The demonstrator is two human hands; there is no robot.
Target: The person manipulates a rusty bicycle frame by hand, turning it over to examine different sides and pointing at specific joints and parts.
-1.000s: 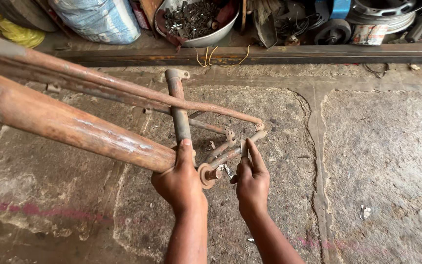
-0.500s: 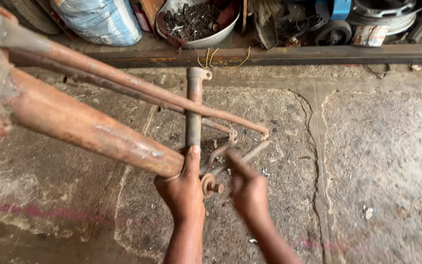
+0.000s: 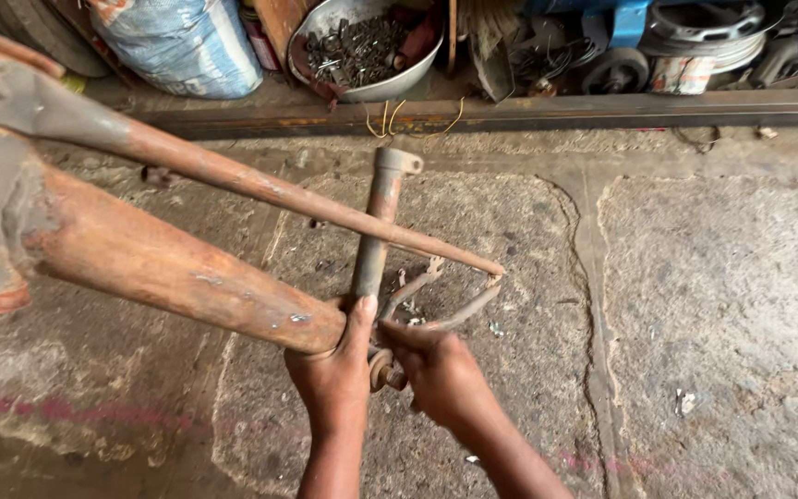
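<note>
The left hand point(image 3: 336, 370) clenched the rusty bicycle frame point(image 3: 168, 268) at its tube junction, thumb raised; just beside it, the right hand point(image 3: 441, 370) gripped the frame's lower stay.

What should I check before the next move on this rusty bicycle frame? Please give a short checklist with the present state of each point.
1. Left hand grips the frame where the thick tube meets the upright tube: ok.
2. Right hand is on the thin stays beside the round fitting: ok.
3. Whether the right hand holds a tool: cannot tell, the fingers cover it.
4. Whether the round fitting is loose or tight: cannot tell.
5. Concrete floor under the frame is flat, with only small debris: ok.
6. Metal bowl of scrap parts lies far from both hands: ok.
</note>
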